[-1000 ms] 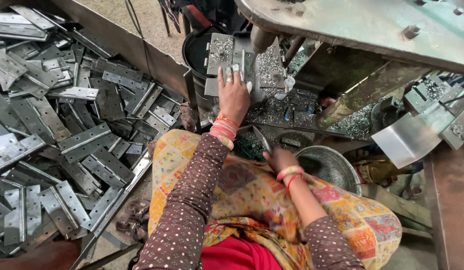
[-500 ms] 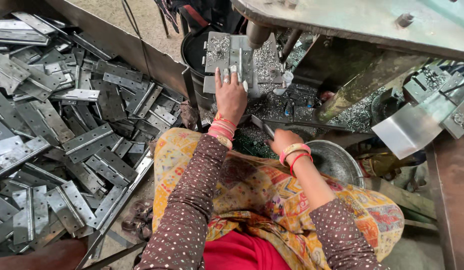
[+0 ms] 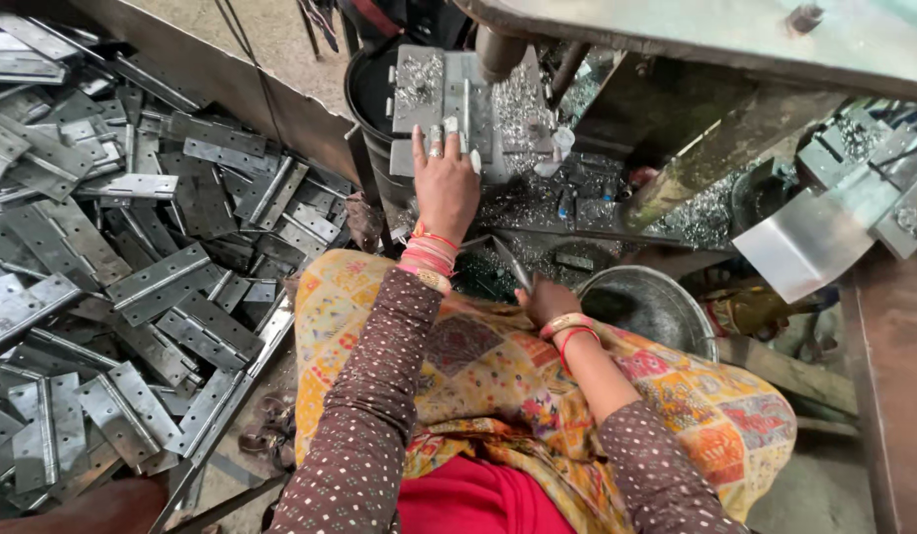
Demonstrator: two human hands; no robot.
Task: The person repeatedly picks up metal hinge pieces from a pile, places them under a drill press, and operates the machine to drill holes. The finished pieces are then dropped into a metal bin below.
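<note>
since half a second back: left hand [image 3: 444, 183] pushed slightly further onto the flat grey metal press plate [image 3: 463, 104], right hand [image 3: 549, 300] drawn a little lower toward the lap; heap of parts unmoved.

left hand flat, fingers [image 3: 436, 138] spread and pressing down on a narrow bright steel strip [image 3: 465, 111] lying lengthwise on the plate's near edge, just below the dark round press ram [image 3: 500, 51]. strip under the fingertips, reaching past them toward the ram. little room there: ram above, plate edges close on both sides, silvery metal shavings [image 3: 523, 99] piled at the plate's right edge.

right hand low beside the knee, fingers curled closed around a thin grey metal strip [image 3: 508, 259] slanting up and left from the fist; strip clear of the plate, well apart from the left hand. round dull steel bowl [image 3: 646, 307] just right of that hand.

heap of flat grey steel hinge plates [image 3: 132, 277] filling the floor at left, crowding up to the patterned yellow cloth [image 3: 498, 366] over the lap. bent shiny sheet-metal chute [image 3: 814, 237] at far right, under the grey machine frame [image 3: 715, 30].
</note>
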